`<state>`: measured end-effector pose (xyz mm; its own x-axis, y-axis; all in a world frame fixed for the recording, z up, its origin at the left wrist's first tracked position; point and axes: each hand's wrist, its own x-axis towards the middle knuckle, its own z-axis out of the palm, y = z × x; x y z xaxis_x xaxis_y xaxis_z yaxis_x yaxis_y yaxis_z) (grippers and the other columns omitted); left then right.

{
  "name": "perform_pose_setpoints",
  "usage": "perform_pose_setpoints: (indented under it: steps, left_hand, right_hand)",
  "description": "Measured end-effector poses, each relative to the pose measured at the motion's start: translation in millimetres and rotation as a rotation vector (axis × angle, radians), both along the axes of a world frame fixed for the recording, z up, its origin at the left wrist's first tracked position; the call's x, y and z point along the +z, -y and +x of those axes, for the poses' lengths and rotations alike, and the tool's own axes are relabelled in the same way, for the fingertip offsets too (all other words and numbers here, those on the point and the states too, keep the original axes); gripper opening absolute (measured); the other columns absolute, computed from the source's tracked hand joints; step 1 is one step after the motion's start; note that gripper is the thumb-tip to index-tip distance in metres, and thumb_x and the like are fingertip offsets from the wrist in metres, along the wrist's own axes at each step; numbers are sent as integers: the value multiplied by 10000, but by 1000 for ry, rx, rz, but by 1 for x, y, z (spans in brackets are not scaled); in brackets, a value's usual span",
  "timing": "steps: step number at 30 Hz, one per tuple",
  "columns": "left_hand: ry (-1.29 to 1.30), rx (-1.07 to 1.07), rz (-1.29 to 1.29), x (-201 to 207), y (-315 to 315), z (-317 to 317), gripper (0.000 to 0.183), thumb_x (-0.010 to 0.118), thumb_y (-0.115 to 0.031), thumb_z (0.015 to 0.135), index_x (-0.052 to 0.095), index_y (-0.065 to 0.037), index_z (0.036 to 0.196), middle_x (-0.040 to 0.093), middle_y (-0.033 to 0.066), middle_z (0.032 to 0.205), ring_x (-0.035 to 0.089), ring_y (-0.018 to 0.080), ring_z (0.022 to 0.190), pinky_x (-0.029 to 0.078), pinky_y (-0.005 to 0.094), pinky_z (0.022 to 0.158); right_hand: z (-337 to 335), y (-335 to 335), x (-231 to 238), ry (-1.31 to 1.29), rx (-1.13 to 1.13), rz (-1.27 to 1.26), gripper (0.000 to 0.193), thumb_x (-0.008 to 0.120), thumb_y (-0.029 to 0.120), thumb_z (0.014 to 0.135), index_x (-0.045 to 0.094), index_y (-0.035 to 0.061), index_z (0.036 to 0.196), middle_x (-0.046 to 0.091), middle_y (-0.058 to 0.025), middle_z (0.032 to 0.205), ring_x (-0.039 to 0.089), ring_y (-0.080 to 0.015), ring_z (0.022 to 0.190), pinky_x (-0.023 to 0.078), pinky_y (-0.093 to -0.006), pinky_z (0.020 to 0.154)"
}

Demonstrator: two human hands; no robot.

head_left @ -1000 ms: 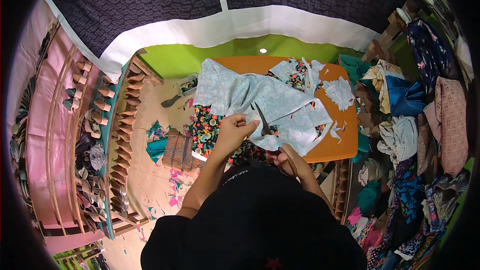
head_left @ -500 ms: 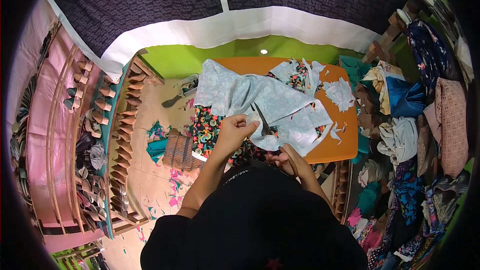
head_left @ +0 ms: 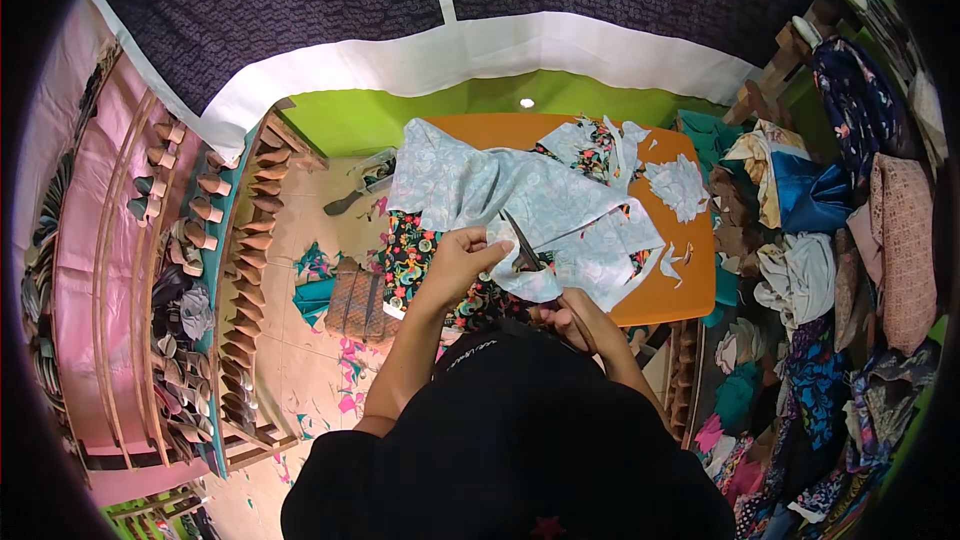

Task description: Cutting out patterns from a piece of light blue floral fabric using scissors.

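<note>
My left hand (head_left: pixel 467 258) is closed, thumb and fingers pinching the edge of a light blue-grey fabric (head_left: pixel 490 180). Its other face shows as a dark floral print where it folds over on the table. Dark scissors (head_left: pixel 523 243) are in my right hand (head_left: pixel 566 319), whose fingers wrap the handles near my body. The blades point away and to the left, lying at the cloth just right of my left fingertips. Part of the handles is hidden by the hand and the cloth.
The cloth lies on an orange table (head_left: pixel 690 285) with fabric scraps (head_left: pixel 678 188) at its right. Racks of shoe forms (head_left: pixel 250 290) stand left. Heaped fabrics (head_left: pixel 800 280) fill the right side. A brown woven-looking block (head_left: pixel 360 305) and cuttings (head_left: pixel 350 370) lie on the floor.
My left hand has shifted slightly left with the pinched edge. The scissor blades have changed angle a little at the cloth, and the right hand stays almost in place.
</note>
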<state>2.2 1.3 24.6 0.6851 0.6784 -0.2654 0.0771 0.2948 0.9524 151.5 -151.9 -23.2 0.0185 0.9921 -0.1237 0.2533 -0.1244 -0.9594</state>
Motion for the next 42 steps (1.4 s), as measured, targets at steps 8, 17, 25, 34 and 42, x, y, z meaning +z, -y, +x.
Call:
perform_pose_setpoints:
  steps: [8,17,25,34,42]
  left_hand:
    - [-61,-81,27,-4,-2,-3,129,648,-111,729,601,9,728,510,-37,593,385,18,504,267,180,450]
    - [-48,-86,-6,5,0,-2,127,648,-111,729,589,-3,699,494,-47,574,376,12,486,252,178,437]
    - [-60,-118,29,4,2,0,128,646,-114,732,594,0,706,478,-53,541,359,8,458,235,176,415]
    - [-71,-122,3,6,7,3,134,636,-134,743,603,-10,705,463,-60,528,346,11,448,222,179,407]
    - [-30,-56,92,-8,6,3,270,535,-205,822,507,-62,594,413,-67,524,317,15,468,232,189,430]
  right_hand:
    - [0,-2,11,70,19,-11,868,277,779,658,483,-53,792,477,-83,629,447,-149,607,394,-287,555]
    - [-6,-1,15,132,-66,-48,907,227,817,615,471,-50,719,431,-77,556,386,-149,544,353,-314,491]
    - [-10,1,17,1,-52,-129,883,282,817,600,493,-17,796,429,-11,585,372,-82,533,335,-232,460]
    - [0,9,-15,-208,-24,-44,788,411,761,620,506,19,869,437,28,651,387,-72,541,338,-207,477]
    - [-3,11,-14,80,-83,201,541,424,515,815,503,-16,885,473,-109,671,459,-194,611,388,-283,563]
